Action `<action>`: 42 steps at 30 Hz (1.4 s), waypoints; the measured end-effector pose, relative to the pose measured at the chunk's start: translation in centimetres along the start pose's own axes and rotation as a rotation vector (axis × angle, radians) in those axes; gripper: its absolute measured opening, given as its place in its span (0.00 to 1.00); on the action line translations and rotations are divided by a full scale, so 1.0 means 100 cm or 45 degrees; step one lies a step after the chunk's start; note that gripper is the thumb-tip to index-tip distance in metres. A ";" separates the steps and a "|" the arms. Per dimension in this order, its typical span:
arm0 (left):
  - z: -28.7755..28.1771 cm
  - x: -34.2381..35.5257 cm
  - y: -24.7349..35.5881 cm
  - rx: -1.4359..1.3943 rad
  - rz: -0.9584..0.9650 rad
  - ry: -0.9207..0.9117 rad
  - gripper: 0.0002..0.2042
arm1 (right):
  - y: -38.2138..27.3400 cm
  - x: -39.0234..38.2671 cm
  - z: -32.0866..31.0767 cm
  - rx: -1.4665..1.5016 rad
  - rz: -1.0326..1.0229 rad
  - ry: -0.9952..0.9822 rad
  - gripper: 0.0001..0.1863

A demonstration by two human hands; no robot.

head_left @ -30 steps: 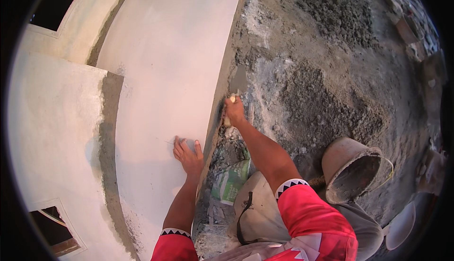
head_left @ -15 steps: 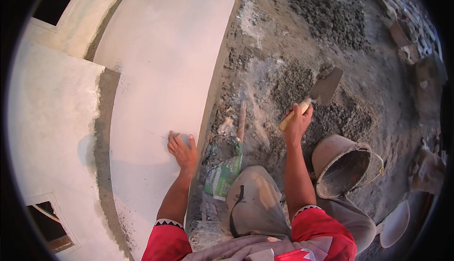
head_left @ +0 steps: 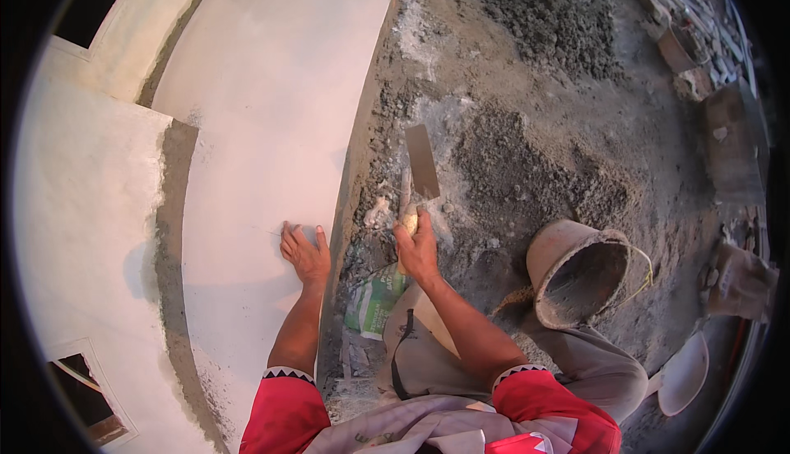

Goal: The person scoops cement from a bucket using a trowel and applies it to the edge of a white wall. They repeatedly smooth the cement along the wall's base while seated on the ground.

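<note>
My left hand (head_left: pixel 306 257) lies with its fingers spread on a broad, smooth whitish slab (head_left: pixel 255 125), near the slab's right edge. My right hand (head_left: pixel 418 248) grips the pale wooden handle of a mason's trowel (head_left: pixel 422 162). Its flat blade points away from me and hangs over the ground just right of the slab; the upper side that shows looks bare. A green and white bag (head_left: pixel 376 304) lies close below the right hand. Beyond the trowel, to the right, is a heap of grey mortar (head_left: pixel 510 166).
A mortar-crusted bucket (head_left: pixel 568 265) lies tipped beside my right leg. Another mortar heap (head_left: pixel 543 18) is at the far end, and a second bucket (head_left: pixel 680 48) stands by rubble at the far right. A pale scoop-shaped thing (head_left: pixel 685 376) lies at lower right. Window openings (head_left: pixel 92 6) show at left.
My right hand has swung left with the trowel, from over the mortar heap to beside the slab. The mortar seen along the blade's edge no longer shows. My left hand stays on the slab.
</note>
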State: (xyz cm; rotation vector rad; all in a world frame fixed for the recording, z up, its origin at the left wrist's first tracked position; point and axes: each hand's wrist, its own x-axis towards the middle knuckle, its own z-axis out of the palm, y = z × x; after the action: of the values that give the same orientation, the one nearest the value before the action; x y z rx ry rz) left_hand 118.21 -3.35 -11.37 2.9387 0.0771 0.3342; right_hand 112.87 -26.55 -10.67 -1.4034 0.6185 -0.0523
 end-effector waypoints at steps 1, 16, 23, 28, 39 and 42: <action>0.001 0.000 0.000 0.003 -0.015 -0.008 0.23 | -0.018 0.000 -0.022 -0.045 -0.050 -0.002 0.28; -0.016 -0.008 0.055 -0.317 -0.039 0.015 0.30 | -0.238 -0.169 -0.386 -1.769 0.118 0.045 0.20; -0.037 -0.163 0.289 -1.066 0.378 -1.677 0.50 | -0.150 -0.152 -0.424 -2.157 0.427 0.048 0.16; -0.030 -0.218 0.341 -1.064 0.399 -1.405 0.30 | -0.072 -0.093 -0.380 -2.235 0.289 0.093 0.13; -0.014 -0.249 0.333 -1.428 0.067 -1.084 0.24 | -0.070 -0.115 -0.414 -2.307 0.273 -0.024 0.14; -0.011 -0.253 0.334 -1.461 0.063 -1.113 0.24 | -0.045 -0.110 -0.417 -2.299 0.332 0.000 0.15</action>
State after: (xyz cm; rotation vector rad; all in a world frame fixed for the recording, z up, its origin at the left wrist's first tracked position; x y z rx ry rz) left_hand 94.38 -37.81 -9.61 1.7189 -0.2292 -0.6862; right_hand 86.94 -60.68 -3.98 -2.9950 0.8509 0.9301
